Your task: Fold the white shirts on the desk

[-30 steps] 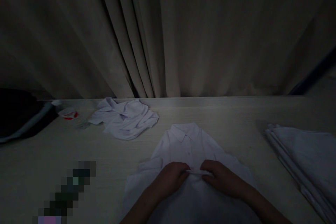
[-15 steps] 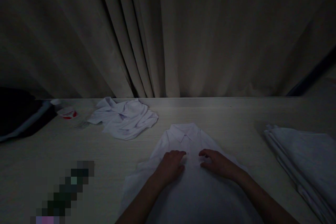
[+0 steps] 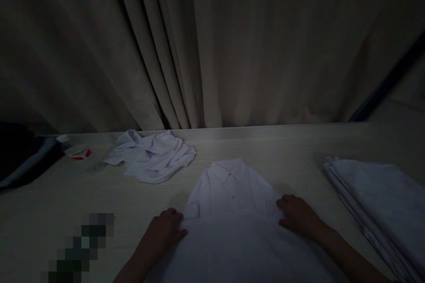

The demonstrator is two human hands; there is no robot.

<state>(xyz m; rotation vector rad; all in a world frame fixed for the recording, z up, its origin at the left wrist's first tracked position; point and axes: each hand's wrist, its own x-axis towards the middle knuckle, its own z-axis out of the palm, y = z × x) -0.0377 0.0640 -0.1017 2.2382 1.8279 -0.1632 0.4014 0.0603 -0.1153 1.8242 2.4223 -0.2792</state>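
Observation:
A white collared shirt point(image 3: 232, 194) lies front up before me, its collar pointing away. Across its chest, below a button, runs an edge of white cloth that covers the part nearer to me. My left hand point(image 3: 168, 230) is at the shirt's left edge, thumb and fingers apart. At the right edge, by the shoulder side, my right hand point(image 3: 297, 216) also has its thumb parted from its fingers. Both hands are open and seem to touch the cloth; no grip on it shows in the dim light.
A crumpled white garment point(image 3: 154, 154) lies at the back left, beside a clear plastic item with a red mark point(image 3: 81, 154). Dark folded clothing point(image 3: 23, 159) is at the far left. Folded white clothes point(image 3: 375, 185) lie at right. Curtains point(image 3: 259, 53) hang behind. A pixelated patch hides something at lower left.
My hands have moved apart from the middle of the shirt, the left one to its left edge and the right one to its right edge. The cloth edge across the chest shows more plainly.

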